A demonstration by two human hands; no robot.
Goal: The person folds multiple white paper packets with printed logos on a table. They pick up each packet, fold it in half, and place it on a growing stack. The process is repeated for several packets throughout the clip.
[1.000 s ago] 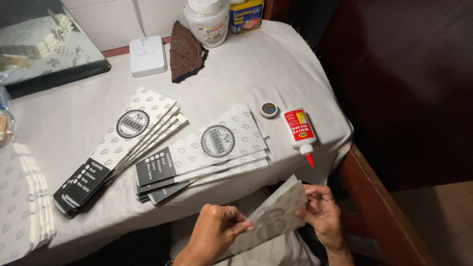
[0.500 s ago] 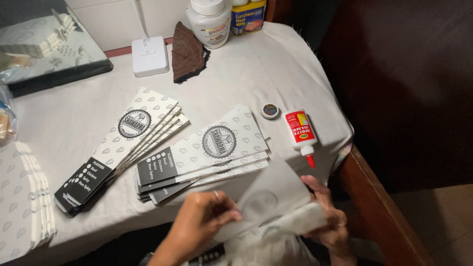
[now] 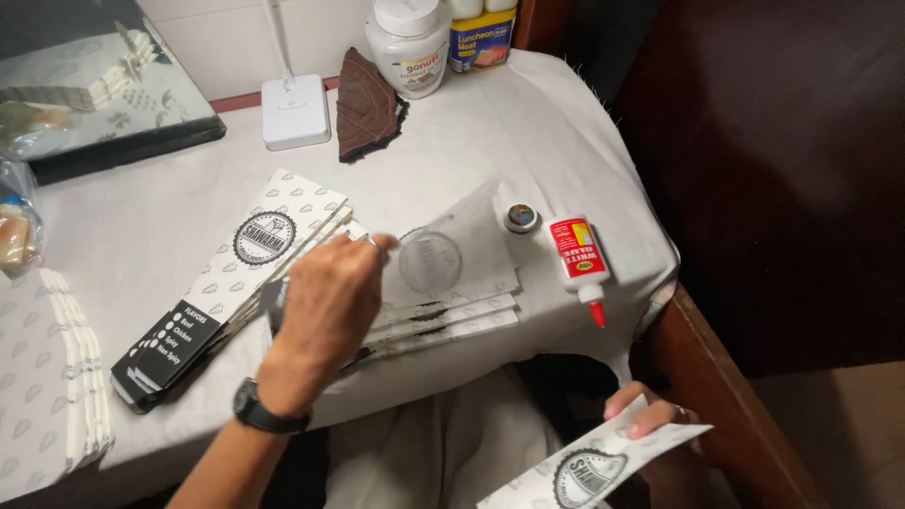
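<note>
Paper sleeve [image 3: 452, 254], face down, lies flattened under the left hand [image 3: 330, 306], fingers spread; right hand [image 3: 650, 415] pinches another printed sleeve [image 3: 589, 467] below the surface [image 3: 141, 226], glue bottle [image 3: 578, 259] between.

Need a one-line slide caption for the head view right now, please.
Left hand presses a printed paper sleeve onto the right-hand stack; right hand holds another sleeve below the table edge, beside a glue bottle.

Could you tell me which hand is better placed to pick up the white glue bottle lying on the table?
The right hand, probably. The glue bottle lies near the table's right edge, on that hand's side, though that hand holds a printed paper sleeve. The left hand rests on the stack of sleeves, further left.
</note>
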